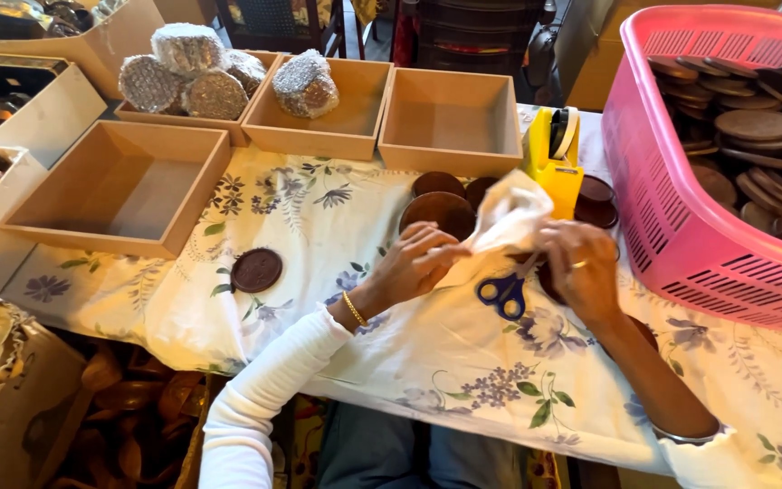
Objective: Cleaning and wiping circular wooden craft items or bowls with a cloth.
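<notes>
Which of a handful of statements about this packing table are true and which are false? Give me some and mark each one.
1. Both hands grip a white sheet of wrapping material. True: the left hand and right hand pinch it.
2. The pink basket is empty. False: it holds many brown discs.
3. Blue-handled scissors lie on the floral cloth by the hands. True.
4. All four wooden trays hold wrapped bundles. False: the nearest wooden tray is empty, as is the far right one.
5. The tape dispenser is green. False: it is yellow.
</notes>
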